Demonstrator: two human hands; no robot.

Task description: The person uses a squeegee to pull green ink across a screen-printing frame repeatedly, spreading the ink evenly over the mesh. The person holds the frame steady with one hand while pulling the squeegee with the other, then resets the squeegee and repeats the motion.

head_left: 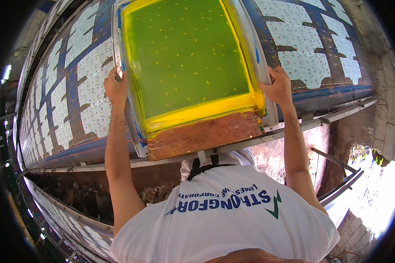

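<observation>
Green screen [188,57]: looking smooth, slightly glossy
Board [202,136] at its six o'clock: showing rough, matt wood
Table rail [349,110]: looking like dull metal
Shirt [232,228]: showing matt cloth

a yellow-bordered, framed green screen [191,57] lies over the table [324,97].

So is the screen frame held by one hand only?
No, the left hand and right hand grip opposite sides of the screen frame.
</observation>
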